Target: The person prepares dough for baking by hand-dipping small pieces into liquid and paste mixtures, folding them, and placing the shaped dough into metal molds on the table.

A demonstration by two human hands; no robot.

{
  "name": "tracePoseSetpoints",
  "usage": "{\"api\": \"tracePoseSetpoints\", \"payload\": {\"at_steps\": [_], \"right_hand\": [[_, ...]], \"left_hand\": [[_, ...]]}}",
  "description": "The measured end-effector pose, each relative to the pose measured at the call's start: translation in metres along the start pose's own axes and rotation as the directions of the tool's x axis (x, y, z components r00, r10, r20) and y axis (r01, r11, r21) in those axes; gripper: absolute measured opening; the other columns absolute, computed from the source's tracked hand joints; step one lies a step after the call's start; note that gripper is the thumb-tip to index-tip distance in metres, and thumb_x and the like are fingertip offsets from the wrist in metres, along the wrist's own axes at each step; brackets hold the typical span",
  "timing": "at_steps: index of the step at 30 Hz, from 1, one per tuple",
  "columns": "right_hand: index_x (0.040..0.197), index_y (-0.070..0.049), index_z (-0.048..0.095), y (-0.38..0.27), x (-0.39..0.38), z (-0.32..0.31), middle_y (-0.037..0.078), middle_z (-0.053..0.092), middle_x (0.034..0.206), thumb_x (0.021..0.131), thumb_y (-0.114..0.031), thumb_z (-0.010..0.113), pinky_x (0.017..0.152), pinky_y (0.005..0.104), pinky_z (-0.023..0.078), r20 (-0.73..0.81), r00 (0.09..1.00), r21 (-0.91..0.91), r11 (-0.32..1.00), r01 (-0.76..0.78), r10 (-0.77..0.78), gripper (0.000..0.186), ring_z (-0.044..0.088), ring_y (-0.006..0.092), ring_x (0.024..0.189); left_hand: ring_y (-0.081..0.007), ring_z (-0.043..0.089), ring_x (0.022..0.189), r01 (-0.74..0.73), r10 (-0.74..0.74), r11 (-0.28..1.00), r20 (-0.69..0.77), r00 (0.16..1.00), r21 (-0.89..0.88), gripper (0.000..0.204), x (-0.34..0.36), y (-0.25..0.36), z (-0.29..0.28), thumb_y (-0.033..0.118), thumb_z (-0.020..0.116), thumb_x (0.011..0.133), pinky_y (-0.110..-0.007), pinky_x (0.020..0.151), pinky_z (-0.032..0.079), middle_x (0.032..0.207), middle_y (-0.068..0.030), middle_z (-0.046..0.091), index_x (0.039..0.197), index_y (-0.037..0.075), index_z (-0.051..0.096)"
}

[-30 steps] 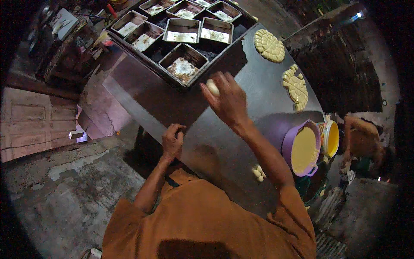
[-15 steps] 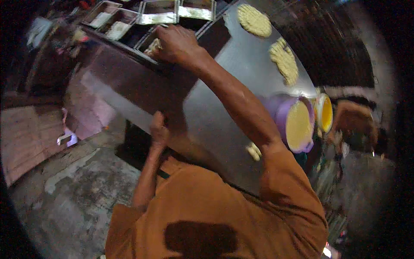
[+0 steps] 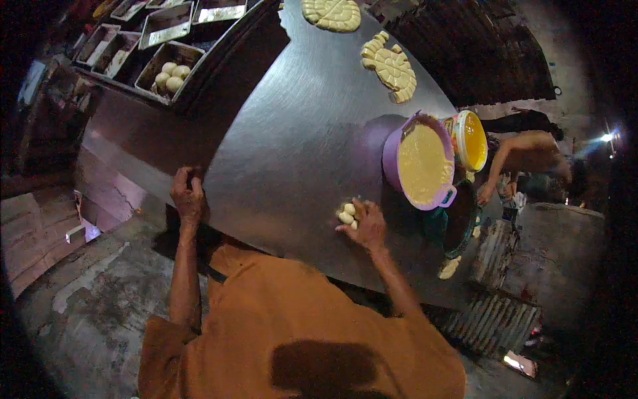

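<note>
My right hand [image 3: 367,227] is curled around several small pale dough balls [image 3: 347,214] low on the metal table [image 3: 292,146]. The thumb and fingers press against them. My left hand [image 3: 188,196] rests at the near left edge of the table, its fingers curled in and nothing visible in them. At the upper left, several rounded dough pieces [image 3: 171,76] sit together in one metal loaf tin [image 3: 147,80]. Two flat slabs of dough cut into pieces, one round [image 3: 332,13] and one ragged [image 3: 392,68], lie on the far part of the table.
A purple tub [image 3: 392,159] of pale yellow mixture stands at the right, beside a yellow-filled bucket [image 3: 472,139] and a dark green basin [image 3: 458,229]. More loaf tins [image 3: 166,25] fill a dark tray at the upper left. Another person's arm [image 3: 500,166] reaches in at the right.
My right hand has left the loaf tin and come back toward me, onto the dough balls. Dough pieces now show in that tin. The view has shifted; my left hand stays at the table edge.
</note>
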State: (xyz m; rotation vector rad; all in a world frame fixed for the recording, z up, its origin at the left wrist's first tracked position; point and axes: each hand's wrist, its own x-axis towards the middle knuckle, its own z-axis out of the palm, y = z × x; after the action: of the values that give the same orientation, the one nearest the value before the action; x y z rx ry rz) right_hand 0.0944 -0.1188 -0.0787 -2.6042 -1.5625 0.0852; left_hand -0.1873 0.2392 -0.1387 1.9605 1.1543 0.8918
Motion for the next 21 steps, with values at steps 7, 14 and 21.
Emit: {"api": "tracePoseSetpoints", "payload": {"at_steps": [7,14,21], "right_hand": [[0.109,-0.008,0.059,0.015,-0.011,0.055,0.013,0.058,0.1,0.08,-0.04,0.075,0.066,0.0423,0.051,-0.16,0.987,0.001,1.0,-0.017,0.017,0.046,0.06,0.0317,0.084],[0.091,-0.004,0.062,0.0,0.08,0.024,0.006,0.055,0.074,0.092,-0.035,0.064,0.058,0.0332,0.044,0.448,0.832,0.517,0.665,-0.539,0.326,0.031,0.055,0.017,0.069],[0.099,-0.001,0.064,-0.257,0.327,-0.099,0.014,0.066,0.085,0.094,-0.032,0.062,0.07,0.0351,0.049,-0.091,0.984,0.768,0.617,0.169,-0.157,0.032,0.065,0.0234,0.079]], "left_hand": [[-0.0337,0.064,0.085,0.04,-0.034,0.995,-0.062,0.997,0.086,0.018,-0.002,0.0,0.006,0.003,0.052,0.079,-0.041,0.077,0.05,0.09,-0.016,0.066,0.092,0.0,0.065],[-0.0339,0.064,0.081,-0.008,0.008,0.999,-0.005,1.0,-0.043,0.018,-0.002,-0.006,0.006,0.004,0.055,0.079,-0.041,0.072,0.052,0.091,-0.0169,0.065,0.093,0.001,0.064],[-0.0343,0.064,0.077,-0.066,0.065,0.997,0.025,0.998,0.04,0.022,-0.016,-0.036,0.011,0.006,0.06,0.079,-0.038,0.067,0.053,0.09,-0.0159,0.065,0.101,0.005,0.065]]}}
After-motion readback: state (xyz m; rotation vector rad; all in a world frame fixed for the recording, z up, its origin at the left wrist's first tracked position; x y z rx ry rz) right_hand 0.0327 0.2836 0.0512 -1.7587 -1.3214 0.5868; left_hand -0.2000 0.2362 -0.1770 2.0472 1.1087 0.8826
